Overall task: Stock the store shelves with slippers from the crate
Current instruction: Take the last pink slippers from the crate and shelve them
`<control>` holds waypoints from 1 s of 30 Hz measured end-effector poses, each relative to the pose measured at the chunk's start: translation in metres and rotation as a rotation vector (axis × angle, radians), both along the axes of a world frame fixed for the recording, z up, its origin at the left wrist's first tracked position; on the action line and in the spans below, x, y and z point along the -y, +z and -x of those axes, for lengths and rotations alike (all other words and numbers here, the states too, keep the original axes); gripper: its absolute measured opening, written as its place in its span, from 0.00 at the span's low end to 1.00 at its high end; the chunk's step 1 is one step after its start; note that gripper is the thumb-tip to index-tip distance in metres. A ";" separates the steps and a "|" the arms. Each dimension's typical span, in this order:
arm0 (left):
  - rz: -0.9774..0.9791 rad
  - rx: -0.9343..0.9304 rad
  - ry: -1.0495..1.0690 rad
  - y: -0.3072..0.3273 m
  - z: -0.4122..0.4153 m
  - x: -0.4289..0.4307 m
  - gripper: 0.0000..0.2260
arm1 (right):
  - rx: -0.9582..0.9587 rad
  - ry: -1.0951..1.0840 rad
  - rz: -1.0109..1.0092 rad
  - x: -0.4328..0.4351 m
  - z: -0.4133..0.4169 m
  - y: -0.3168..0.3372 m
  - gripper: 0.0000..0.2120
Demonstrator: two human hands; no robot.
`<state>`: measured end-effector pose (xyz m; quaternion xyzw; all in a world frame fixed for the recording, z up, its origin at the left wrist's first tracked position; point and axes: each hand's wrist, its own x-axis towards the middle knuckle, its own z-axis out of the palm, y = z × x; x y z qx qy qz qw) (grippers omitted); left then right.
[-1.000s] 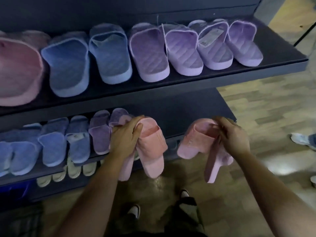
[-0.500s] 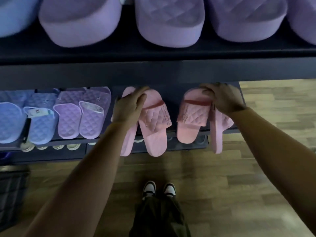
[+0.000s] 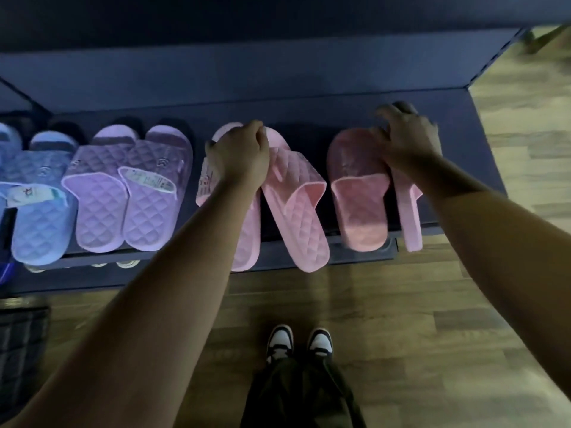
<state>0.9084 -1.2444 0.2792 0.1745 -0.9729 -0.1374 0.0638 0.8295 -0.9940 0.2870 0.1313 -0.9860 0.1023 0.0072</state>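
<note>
My left hand [image 3: 239,156] grips a pair of pink quilted slippers [image 3: 296,208] by the straps; their heels hang over the front edge of the dark shelf [image 3: 309,115]. My right hand [image 3: 408,140] holds a second pink pair [image 3: 360,199] at the shelf's right end. One slipper of that pair lies flat, the other stands on its side under my wrist. To the left, a purple pair [image 3: 123,193] and a blue slipper [image 3: 37,208] sit on the same shelf.
A dark crate [image 3: 21,344] stands on the wooden floor at lower left. A lower shelf edge [image 3: 92,273] with pale slippers runs beneath. My feet in black-and-white shoes [image 3: 298,342] stand close to the shelf. The shelf ends at the right, beside wooden floor [image 3: 525,118].
Both hands have carried the pink pairs forward and down onto the lower shelf. The view has tilted down, so the upper shelf of purple slippers has left the frame.
</note>
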 end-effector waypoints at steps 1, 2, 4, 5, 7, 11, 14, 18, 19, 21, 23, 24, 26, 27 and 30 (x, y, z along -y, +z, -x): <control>-0.018 0.010 0.011 -0.001 0.000 0.001 0.16 | 0.010 -0.001 0.047 0.003 -0.003 -0.002 0.17; -0.043 0.013 0.009 -0.003 -0.002 0.004 0.16 | 0.012 0.000 0.088 0.006 -0.006 -0.002 0.17; -0.078 0.003 -0.051 -0.009 -0.007 0.013 0.16 | -0.024 0.013 0.144 0.013 -0.016 0.000 0.17; -0.066 -0.004 -0.107 -0.012 -0.011 0.019 0.17 | -0.063 0.032 0.180 0.018 -0.023 0.001 0.16; -0.021 -0.014 -0.210 -0.017 -0.021 0.029 0.17 | -0.141 0.090 0.273 0.031 -0.044 0.005 0.13; -0.035 -0.069 -0.282 -0.020 -0.040 0.048 0.22 | -0.129 0.158 0.439 0.067 -0.099 -0.005 0.08; -0.051 -0.090 -0.305 -0.015 -0.043 0.054 0.19 | 0.063 0.081 0.562 0.083 -0.134 -0.021 0.12; -0.124 -0.080 -0.325 -0.006 -0.045 0.050 0.15 | 0.177 -0.037 0.611 0.091 -0.154 -0.030 0.22; -0.146 -0.097 -0.306 -0.006 -0.052 0.048 0.15 | 0.190 -0.057 0.609 0.093 -0.155 -0.031 0.23; -0.162 -0.169 -0.196 -0.012 -0.075 0.041 0.19 | 0.217 -0.122 0.619 0.097 -0.157 -0.035 0.26; -0.235 -0.188 -0.020 -0.022 -0.108 0.029 0.26 | 0.241 -0.202 0.603 0.101 -0.154 -0.040 0.26; -0.306 -0.147 0.047 -0.027 -0.123 0.022 0.31 | 0.234 -0.230 0.557 0.101 -0.151 -0.042 0.23; -0.460 -0.031 0.103 -0.038 -0.143 0.012 0.40 | 0.208 -0.269 0.463 0.101 -0.141 -0.045 0.14; -0.505 0.001 0.099 -0.042 -0.148 0.009 0.44 | 0.203 -0.282 0.434 0.100 -0.137 -0.045 0.12; -0.547 0.001 0.074 -0.049 -0.145 0.009 0.52 | 0.184 -0.312 0.392 0.100 -0.131 -0.046 0.12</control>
